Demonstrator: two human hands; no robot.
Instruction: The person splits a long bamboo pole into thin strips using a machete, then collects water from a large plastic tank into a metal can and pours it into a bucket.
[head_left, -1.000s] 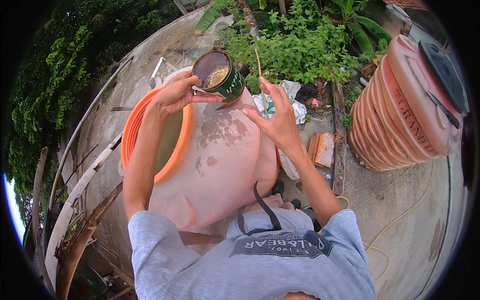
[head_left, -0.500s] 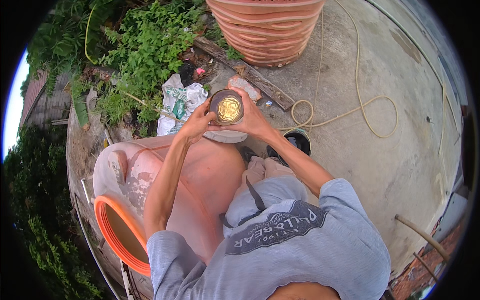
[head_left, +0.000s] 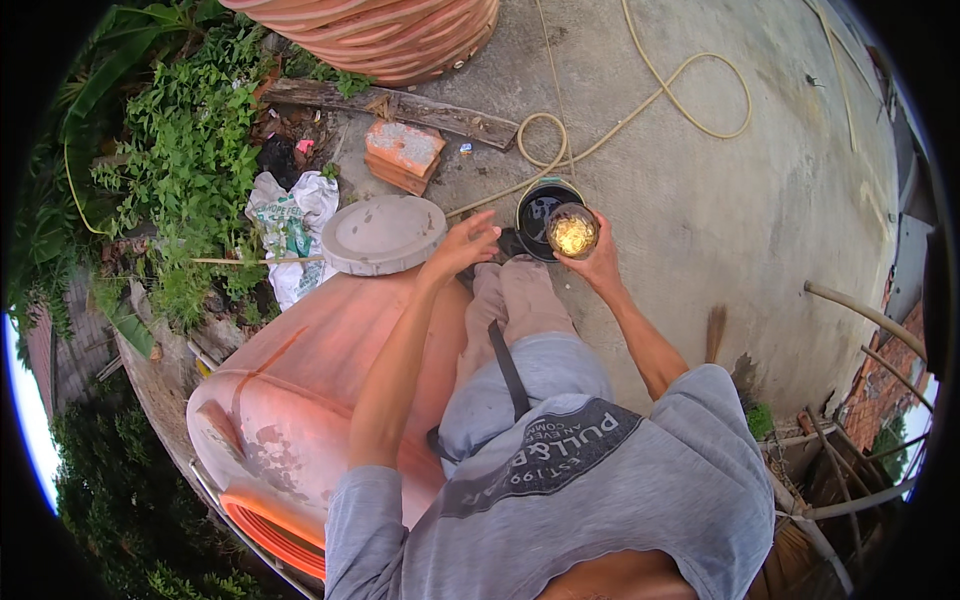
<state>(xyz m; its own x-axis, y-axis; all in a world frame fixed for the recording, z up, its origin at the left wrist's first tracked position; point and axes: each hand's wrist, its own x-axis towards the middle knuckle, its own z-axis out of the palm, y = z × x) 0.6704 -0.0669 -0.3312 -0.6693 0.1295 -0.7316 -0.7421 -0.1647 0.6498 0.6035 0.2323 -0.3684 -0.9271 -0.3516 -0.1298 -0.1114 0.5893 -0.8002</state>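
Now | right hand [head_left: 597,262] grips round metal can [head_left: 572,231] | left hand [head_left: 462,245] open beside smooth terracotta jar [head_left: 330,370]

Outdoor yard of a home, with a bare grey concrete floor [head_left: 720,190]. Shown by big ribbed terracotta water jars [head_left: 390,35], a coiled yellowish hose [head_left: 640,105], a weathered wooden plank [head_left: 400,105], stacked red bricks [head_left: 402,155], green weeds [head_left: 190,150] along the edge, a red brick wall [head_left: 870,385] at right.
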